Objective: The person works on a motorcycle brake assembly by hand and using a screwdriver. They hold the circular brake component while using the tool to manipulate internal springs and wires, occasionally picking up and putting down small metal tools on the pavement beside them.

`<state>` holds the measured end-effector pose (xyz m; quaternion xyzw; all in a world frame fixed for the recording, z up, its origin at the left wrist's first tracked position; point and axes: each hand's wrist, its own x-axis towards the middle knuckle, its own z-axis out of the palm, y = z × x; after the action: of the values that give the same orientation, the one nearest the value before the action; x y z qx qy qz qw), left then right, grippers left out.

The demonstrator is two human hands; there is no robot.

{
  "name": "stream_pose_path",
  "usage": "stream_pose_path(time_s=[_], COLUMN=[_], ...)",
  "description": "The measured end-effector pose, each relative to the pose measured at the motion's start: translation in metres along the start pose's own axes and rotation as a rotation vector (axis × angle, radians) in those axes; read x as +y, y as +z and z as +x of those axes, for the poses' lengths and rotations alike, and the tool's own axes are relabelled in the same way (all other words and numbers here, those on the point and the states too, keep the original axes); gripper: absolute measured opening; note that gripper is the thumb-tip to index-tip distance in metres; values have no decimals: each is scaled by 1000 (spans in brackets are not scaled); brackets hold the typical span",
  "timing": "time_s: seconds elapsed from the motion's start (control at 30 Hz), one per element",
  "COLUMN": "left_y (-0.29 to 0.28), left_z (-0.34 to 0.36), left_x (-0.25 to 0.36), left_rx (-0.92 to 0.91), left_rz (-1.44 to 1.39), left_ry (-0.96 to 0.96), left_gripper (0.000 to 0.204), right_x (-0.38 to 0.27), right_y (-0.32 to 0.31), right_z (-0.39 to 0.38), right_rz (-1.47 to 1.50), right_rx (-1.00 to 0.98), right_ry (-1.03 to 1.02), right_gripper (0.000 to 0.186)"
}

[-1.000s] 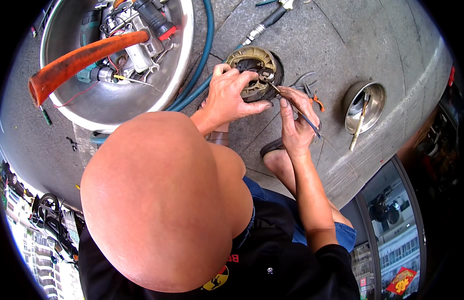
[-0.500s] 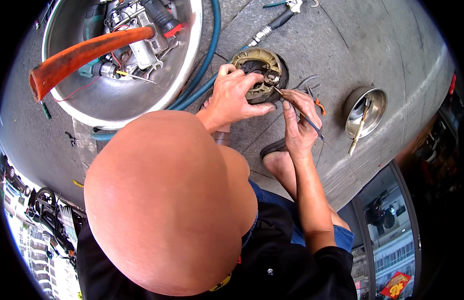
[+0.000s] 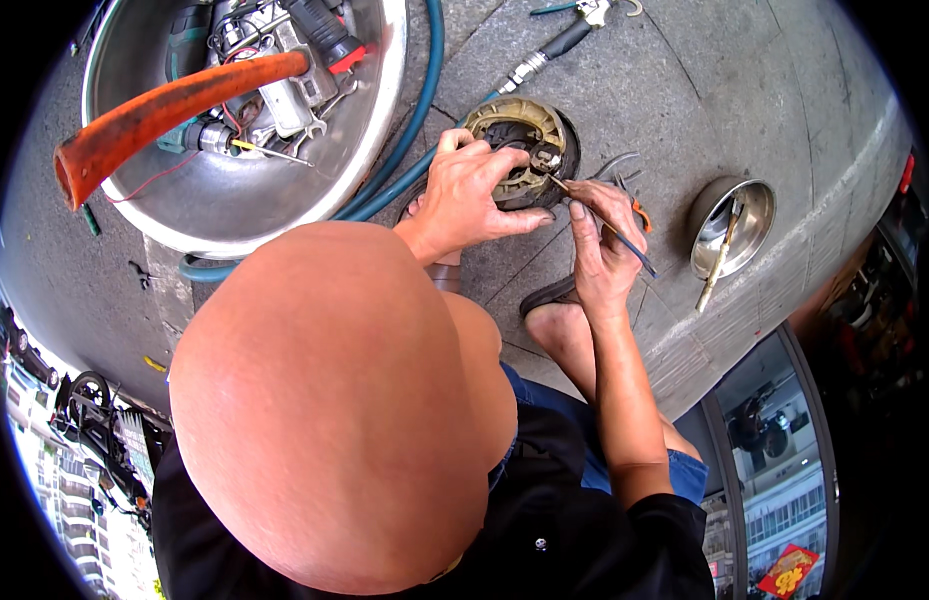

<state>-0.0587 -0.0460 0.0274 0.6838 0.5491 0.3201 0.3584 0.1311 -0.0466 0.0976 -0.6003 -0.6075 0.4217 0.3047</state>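
Observation:
A round drum brake assembly (image 3: 519,108) with curved, dirty tan brake shoes rests on the paving in front of me. My left hand (image 3: 464,195) grips its near left side. The index finger bends over a metal part between the shoe ends, and the thumb stretches along the lower rim. From the right, my right hand (image 3: 606,245) pinches a thin rod-like tool (image 3: 639,256) with a dark blue rear end. Its slim tip points at the right edge of the brake, beside that metal part. Whether the tip touches, I cannot tell.
A steel basin (image 3: 369,170) at the upper left holds an orange-handled hammer (image 3: 184,110), a drill and wrenches. A blue-green hose (image 3: 424,110) curves past it. Orange-handled pliers (image 3: 640,214) lie beside my right hand; a steel bowl (image 3: 700,225) with a brush (image 3: 720,262) stands farther right.
The rear end of the rod-like tool has shifted slightly right as my right hand turned a little. My left hand and the brake assembly stay in place.

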Motion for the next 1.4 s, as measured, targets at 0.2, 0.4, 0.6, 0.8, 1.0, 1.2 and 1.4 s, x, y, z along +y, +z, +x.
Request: stream_pose_path(time_s=[0.2, 0.4, 0.6, 0.8, 1.0, 1.2, 1.4], left_y=[1, -4, 0, -4, -8, 2, -5], left_z=[2, -1, 1, 3, 5, -1, 3], left_x=[1, 3, 3, 4, 8, 5, 5], left_rx=[27, -14, -23, -16, -23, -57, -27], left_rz=[-7, 15, 15, 18, 26, 39, 46], left_ry=[16, -18, -42, -11, -6, -36, -47], left_gripper=[66, 66, 65, 62, 61, 60, 60], right_x=[-2, 1, 4, 4, 4, 11, 8], right_y=[2, 3, -3, 4, 8, 4, 3], right_z=[1, 2, 5, 4, 1, -6, 4], right_rz=[-74, -41, -20, -56, -56, 6, 13], right_rx=[1, 4, -11, 48, 137, 127, 62], right_ry=[-22, 39, -13, -62, -70, -6, -50], right_gripper=[14, 12, 12, 14, 14, 13, 14])
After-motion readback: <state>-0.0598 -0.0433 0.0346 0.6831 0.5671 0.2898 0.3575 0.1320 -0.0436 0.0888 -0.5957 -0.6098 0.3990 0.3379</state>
